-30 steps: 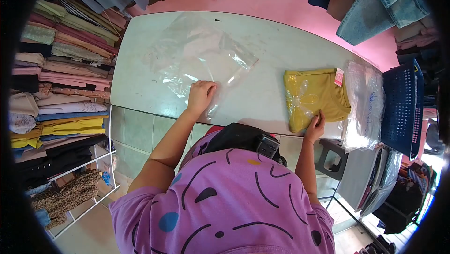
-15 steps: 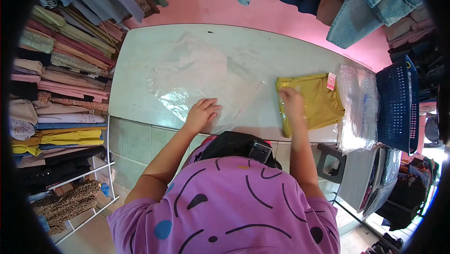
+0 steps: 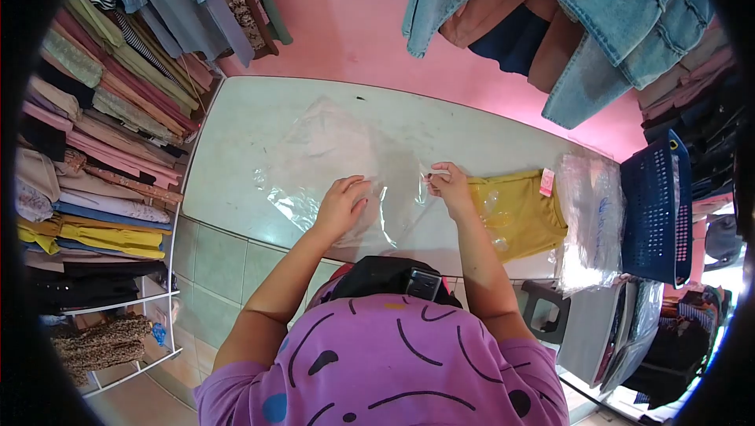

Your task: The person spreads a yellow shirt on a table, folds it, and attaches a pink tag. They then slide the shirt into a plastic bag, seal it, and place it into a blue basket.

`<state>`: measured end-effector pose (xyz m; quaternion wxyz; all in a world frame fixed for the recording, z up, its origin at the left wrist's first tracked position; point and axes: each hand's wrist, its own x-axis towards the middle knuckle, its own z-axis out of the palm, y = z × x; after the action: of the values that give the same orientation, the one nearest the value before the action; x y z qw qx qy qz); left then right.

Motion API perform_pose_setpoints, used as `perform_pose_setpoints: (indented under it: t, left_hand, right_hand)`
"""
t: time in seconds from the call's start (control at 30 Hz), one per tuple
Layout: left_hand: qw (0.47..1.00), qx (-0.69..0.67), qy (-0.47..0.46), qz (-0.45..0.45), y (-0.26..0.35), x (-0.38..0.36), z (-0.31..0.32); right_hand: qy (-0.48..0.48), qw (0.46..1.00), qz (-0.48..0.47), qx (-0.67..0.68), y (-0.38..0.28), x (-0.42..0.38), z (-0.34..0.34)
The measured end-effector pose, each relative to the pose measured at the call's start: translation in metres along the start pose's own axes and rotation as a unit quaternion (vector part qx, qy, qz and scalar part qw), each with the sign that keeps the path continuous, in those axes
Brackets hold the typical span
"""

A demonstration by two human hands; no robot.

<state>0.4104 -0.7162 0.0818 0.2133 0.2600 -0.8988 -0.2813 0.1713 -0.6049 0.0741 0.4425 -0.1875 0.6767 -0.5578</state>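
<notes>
A clear plastic bag point(image 3: 314, 160) lies spread on the white table point(image 3: 228, 147). My left hand point(image 3: 340, 210) rests on the bag's near part, fingers loosely bent and apart. At the bag's right edge, my right hand point(image 3: 450, 190) pinches the plastic between thumb and fingers, and the film there is creased and slightly raised. Just right of that hand lies a folded mustard-yellow garment point(image 3: 523, 225) with a pink and white tag point(image 3: 546, 182) on its upper corner. Shiny reflections show on the garment's left part.
A stack of clear plastic packaging point(image 3: 590, 221) lies right of the garment. Beyond it stands a blue perforated basket point(image 3: 653, 213). Folded clothes fill the rack point(image 3: 110, 213) at left. Denim garments point(image 3: 621, 25) hang at upper right, and a grey stool point(image 3: 546, 312) is below the table edge.
My right hand has moved left from the yellow garment to the bag's right edge and now pinches it. My left hand stays on the bag. The camera view has shifted slightly.
</notes>
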Motion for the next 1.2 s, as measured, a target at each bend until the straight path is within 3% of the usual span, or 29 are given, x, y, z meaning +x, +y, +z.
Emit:
perform_pose_setpoints:
  t: [0.17,0.23,0.27,0.33,0.43,0.5,0.57,0.6,0.67,0.73,0.77,0.8,0.83,0.87,0.93,1.0,1.2]
  left_hand:
    - [0.997,-0.075,-0.003,-0.014,0.018,0.029,-0.001]
    - [0.994,-0.019,0.090,0.062,0.021,0.056,-0.009]
    - [0.994,-0.019,0.091,0.062,0.027,0.066,-0.017]
    - [0.984,0.105,-0.005,0.146,0.038,0.094,-0.037]
    - [0.962,0.152,-0.073,0.216,0.023,0.125,-0.043]
    - [0.964,0.196,-0.113,0.140,-0.013,0.141,-0.042]
    - [0.949,0.295,-0.075,0.089,-0.043,0.151,-0.055]
    - [0.946,0.315,-0.046,0.068,-0.053,0.153,-0.068]
    - [0.940,0.338,-0.011,0.051,-0.062,0.160,-0.093]
    - [0.948,0.288,0.126,0.059,-0.046,0.159,-0.122]
    - [0.948,0.288,0.122,0.058,-0.032,0.152,-0.134]
    - [0.942,0.246,0.202,0.102,-0.015,0.146,-0.151]
    - [0.928,0.201,0.276,0.146,0.000,0.140,-0.165]
    - [0.929,0.201,0.273,0.148,0.011,0.129,-0.175]
    - [0.902,0.228,0.323,0.173,0.020,0.093,-0.183]
    - [0.911,0.232,0.299,0.161,0.013,0.060,-0.174]
    - [0.953,0.219,0.195,0.078,-0.048,-0.003,-0.114]
  right_hand:
    - [-0.019,0.998,-0.005,0.061,-0.017,0.000,0.001]
    - [-0.108,0.993,-0.024,0.031,-0.030,-0.007,0.002]
    - [-0.108,0.993,-0.024,0.031,-0.038,-0.016,0.004]
    - [-0.206,0.977,-0.058,-0.008,-0.063,-0.029,0.006]
    - [-0.231,0.969,-0.089,-0.015,-0.085,-0.040,-0.001]
    - [-0.237,0.965,-0.112,-0.020,-0.094,-0.037,-0.011]
    - [-0.116,0.973,-0.159,-0.117,-0.095,-0.022,-0.022]
    - [-0.116,0.972,-0.169,-0.117,-0.100,-0.016,-0.027]
    - [0.079,0.924,-0.244,-0.283,-0.111,-0.007,-0.037]
    - [0.118,0.910,-0.307,-0.253,-0.136,-0.011,-0.043]
    - [0.155,0.894,-0.357,-0.223,-0.145,-0.021,-0.045]
    - [0.156,0.894,-0.356,-0.222,-0.155,-0.034,-0.045]
    - [0.186,0.847,-0.437,-0.239,-0.166,-0.049,-0.045]
    - [0.215,0.791,-0.512,-0.255,-0.173,-0.060,-0.046]
    - [0.219,0.780,-0.517,-0.278,-0.169,-0.084,-0.049]
    - [0.217,0.768,-0.520,-0.304,-0.149,-0.097,-0.051]
    - [0.152,0.806,-0.472,-0.324,-0.050,-0.082,-0.031]
